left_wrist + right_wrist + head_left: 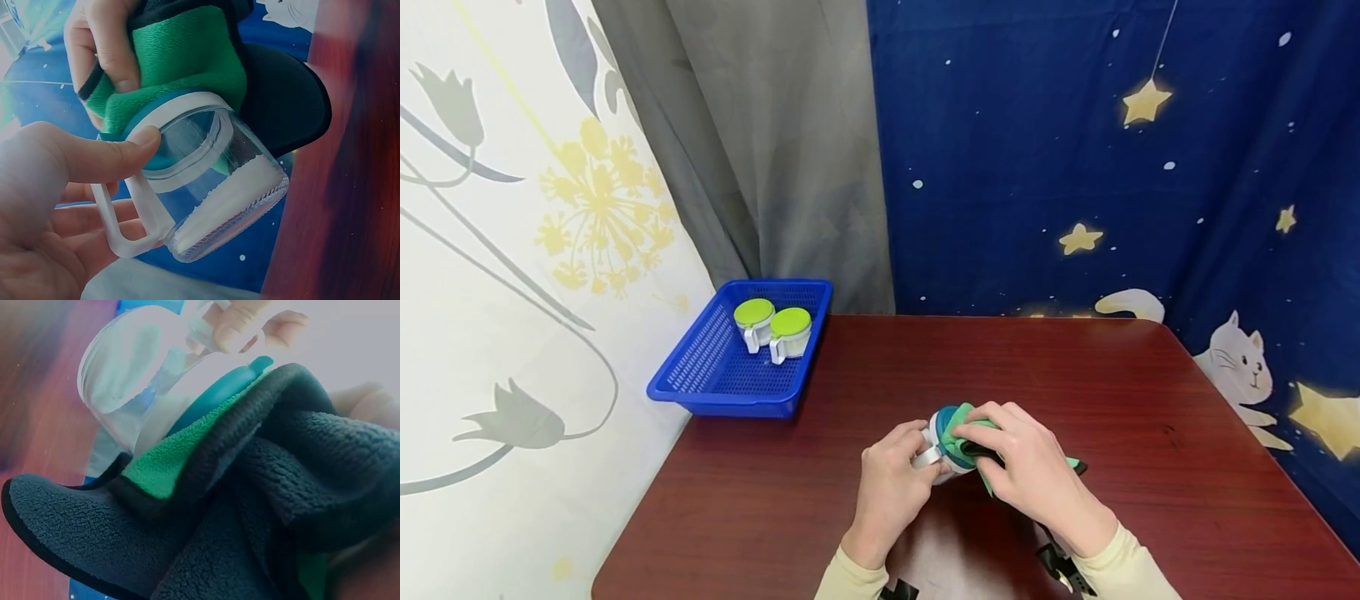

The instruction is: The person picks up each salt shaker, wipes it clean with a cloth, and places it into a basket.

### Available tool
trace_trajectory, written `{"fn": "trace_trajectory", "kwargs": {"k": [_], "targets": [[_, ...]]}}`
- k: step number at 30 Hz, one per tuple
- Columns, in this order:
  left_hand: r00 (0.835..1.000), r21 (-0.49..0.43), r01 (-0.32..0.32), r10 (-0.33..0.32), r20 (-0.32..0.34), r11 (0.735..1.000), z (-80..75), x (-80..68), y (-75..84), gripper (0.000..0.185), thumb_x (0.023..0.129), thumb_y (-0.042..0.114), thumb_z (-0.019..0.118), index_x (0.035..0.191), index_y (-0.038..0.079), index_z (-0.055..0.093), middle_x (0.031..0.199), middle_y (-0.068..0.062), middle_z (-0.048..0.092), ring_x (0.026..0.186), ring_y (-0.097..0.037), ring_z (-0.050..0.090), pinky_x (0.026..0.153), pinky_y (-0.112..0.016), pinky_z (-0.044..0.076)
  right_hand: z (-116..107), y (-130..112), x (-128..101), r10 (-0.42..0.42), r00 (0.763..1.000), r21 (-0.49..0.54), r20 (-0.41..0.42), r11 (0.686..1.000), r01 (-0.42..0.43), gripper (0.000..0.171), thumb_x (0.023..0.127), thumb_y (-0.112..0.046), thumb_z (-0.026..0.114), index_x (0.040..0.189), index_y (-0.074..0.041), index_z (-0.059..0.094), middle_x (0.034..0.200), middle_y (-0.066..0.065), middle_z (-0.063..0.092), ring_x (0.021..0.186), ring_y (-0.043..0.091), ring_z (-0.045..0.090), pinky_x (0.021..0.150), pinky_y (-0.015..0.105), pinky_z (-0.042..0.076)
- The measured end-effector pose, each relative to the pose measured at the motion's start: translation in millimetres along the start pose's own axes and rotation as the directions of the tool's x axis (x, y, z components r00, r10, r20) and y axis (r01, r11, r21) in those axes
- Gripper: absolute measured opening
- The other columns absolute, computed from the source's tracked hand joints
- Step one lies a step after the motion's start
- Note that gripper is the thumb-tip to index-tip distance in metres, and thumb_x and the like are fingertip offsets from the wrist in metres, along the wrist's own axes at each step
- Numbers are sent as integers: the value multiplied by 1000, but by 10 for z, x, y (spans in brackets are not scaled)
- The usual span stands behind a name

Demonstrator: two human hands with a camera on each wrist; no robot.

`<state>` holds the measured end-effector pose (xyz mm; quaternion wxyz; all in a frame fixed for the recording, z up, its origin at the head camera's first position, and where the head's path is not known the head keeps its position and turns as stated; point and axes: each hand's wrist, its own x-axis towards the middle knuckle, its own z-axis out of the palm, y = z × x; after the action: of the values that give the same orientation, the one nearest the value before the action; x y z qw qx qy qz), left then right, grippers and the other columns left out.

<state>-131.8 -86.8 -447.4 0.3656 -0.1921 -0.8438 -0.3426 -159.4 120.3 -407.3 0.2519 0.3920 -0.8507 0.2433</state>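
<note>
Green-and-black fleece cloth (pixel 958 427) hides teal lid of clear plastic jar (pixel 219 181); right hand (pixel 1030 471) fingers clamp cloth, left hand (pixel 891 483) fingers pinch jar's white handle (pixel 134 222), near dark red surface (pixel 1150 400) front edge.

- We seem to be in a staged recording corner of a room rather than a working kitchen or shop.
- We see printed curtains on every side: a navy one with stars and a white cat (pixel 1243 367), a plain grey one (pixel 760 142), and a white floral one (pixel 512 250).
- We find only a dark red table (pixel 1150 417) carrying a blue plastic basket (pixel 715 375) with two green-lidded jars (pixel 772 329).
</note>
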Motion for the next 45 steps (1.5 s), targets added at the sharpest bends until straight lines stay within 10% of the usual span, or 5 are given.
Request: {"fn": "trace_trajectory", "kwargs": {"k": [25, 45], "targets": [[998, -55, 54, -52, 32, 997, -31, 13, 42, 38, 62, 9, 96, 71, 13, 60, 106, -3, 73, 88, -14, 72, 70, -29, 59, 108, 425, -62, 149, 989, -121, -23, 981, -151, 38, 78, -3, 67, 108, -23, 76, 107, -5, 63, 89, 15, 55, 64, 35, 51], [998, 4, -64, 64, 23, 998, 3, -8, 55, 39, 56, 6, 96, 72, 12, 61, 103, -5, 72, 81, -14, 72, 66, -29, 58, 70, 34, -6, 10, 999, 30, -36, 1000, -9, 43, 77, -3, 63, 110, -27, 76, 111, -14, 62, 92, 9, 54, 71, 34, 53]]}}
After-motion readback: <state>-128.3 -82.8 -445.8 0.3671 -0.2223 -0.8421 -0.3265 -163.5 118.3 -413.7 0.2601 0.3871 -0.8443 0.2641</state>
